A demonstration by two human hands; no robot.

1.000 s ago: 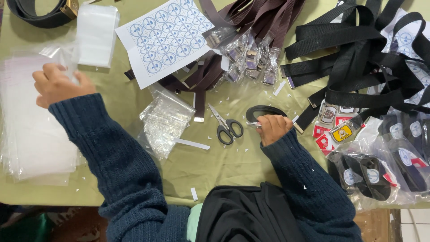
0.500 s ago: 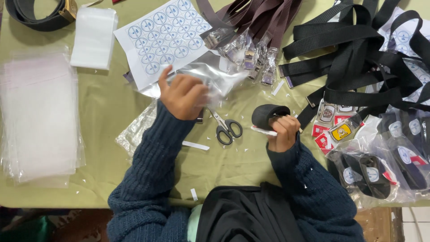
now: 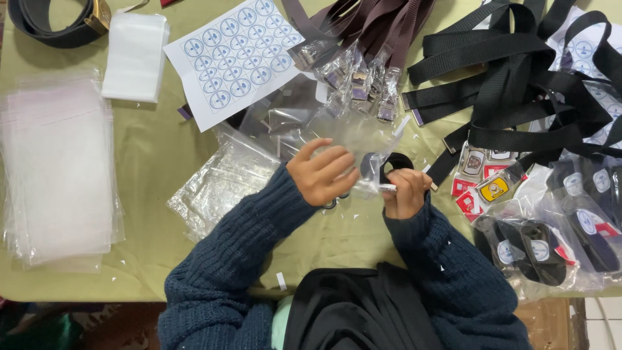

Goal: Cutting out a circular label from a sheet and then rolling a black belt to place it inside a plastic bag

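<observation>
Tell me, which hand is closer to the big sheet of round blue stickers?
The left hand. It sits just below and right of the sticker sheet, its fingers on a clear bag. The right hand, holding a rolled black belt, is farther right.

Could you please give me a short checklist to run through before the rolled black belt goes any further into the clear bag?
1. Right hand grips the rolled black belt: ok.
2. Left hand holds the clear bag: ok.
3. Bag mouth open wide enough: cannot tell, film glare.
4. Belt roll tight, no loose end: cannot tell, partly hidden.
5. Scissors away from the hands: not ok, lying under the left hand.
6. Sticker sheet in view on the table: ok.
</observation>
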